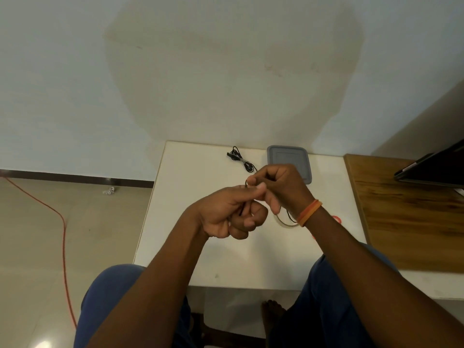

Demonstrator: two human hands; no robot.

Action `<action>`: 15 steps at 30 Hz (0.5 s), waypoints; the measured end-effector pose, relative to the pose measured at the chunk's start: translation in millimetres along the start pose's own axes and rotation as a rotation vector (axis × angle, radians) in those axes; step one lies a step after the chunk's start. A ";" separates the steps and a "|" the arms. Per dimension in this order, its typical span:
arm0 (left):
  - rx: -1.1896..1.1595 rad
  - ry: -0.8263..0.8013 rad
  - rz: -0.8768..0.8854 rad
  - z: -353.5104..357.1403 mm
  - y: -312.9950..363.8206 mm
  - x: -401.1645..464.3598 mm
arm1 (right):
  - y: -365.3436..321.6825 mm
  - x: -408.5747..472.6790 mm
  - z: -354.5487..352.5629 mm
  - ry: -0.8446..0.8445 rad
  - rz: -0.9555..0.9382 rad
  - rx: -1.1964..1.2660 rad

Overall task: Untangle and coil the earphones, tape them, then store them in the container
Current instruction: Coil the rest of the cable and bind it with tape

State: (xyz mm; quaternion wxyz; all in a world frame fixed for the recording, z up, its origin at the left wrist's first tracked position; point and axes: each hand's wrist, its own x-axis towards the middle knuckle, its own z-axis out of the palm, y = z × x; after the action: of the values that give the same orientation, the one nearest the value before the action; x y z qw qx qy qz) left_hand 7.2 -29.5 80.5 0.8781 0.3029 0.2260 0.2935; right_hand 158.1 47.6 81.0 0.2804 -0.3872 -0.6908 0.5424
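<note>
Reading this as the coil step: both hands are up over the middle of the white table point(190, 247), fingers curled on a thin dark earphone cord. Left hand point(232, 214) grips a short visible run of cord point(241, 211); right hand point(278, 188) pinches a small metallic bit at its fingertips, plug or bud, can't tell which. Most of the cord is hidden in the fists, so I can't judge how much coil is done. One taped earphone bundle point(240, 160) already lies near the far edge, just left of the grey lidded container point(288, 160) in the far right corner. Tape roll point(285, 221) sits under the right wrist, partly hidden. Next, I think: finish the loops, keep one hand clamping the coil, free the other for tape. Open table lies left and near; the wooden board point(406, 209) bounds the right.
</note>
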 end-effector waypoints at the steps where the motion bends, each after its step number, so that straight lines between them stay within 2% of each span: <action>1: -0.058 -0.056 0.077 0.3 2.2 -0.8 | 0.8 0.4 3.8 -0.057 0.048 0.039; 3: -0.157 -0.121 0.218 0.8 6.3 -1.4 | 4.1 -1.4 14.9 -0.153 0.156 0.159; 5: -0.207 -0.091 0.352 2.0 10.4 -1.1 | 4.2 -8.0 26.0 -0.128 0.204 0.171; 6: -0.213 -0.021 0.432 3.6 11.4 -0.7 | 4.5 -11.4 30.8 -0.111 0.200 0.142; 8: -0.186 0.220 0.564 4.7 12.9 -0.2 | 5.7 -18.5 35.1 -0.112 0.226 0.089; 10: -0.133 0.435 0.625 2.7 15.2 -1.4 | 6.0 -20.1 37.8 -0.161 0.259 0.032; 12: -0.053 0.586 0.636 -4.4 13.9 -2.9 | 5.3 -20.5 38.2 -0.227 0.262 -0.054; 13: 0.065 0.678 0.622 -6.3 13.5 -4.1 | 3.6 -21.3 37.3 -0.260 0.249 -0.095; 15: 0.443 0.914 0.568 -9.9 9.9 -4.6 | 3.5 -21.1 35.8 -0.288 0.232 -0.195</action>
State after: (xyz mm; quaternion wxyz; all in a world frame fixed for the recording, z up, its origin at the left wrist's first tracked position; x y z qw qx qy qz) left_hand -5.6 -22.2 81.0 0.4939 0.3706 0.5479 0.5643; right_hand 141.5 11.2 69.2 0.0755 -0.4078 -0.7239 0.5513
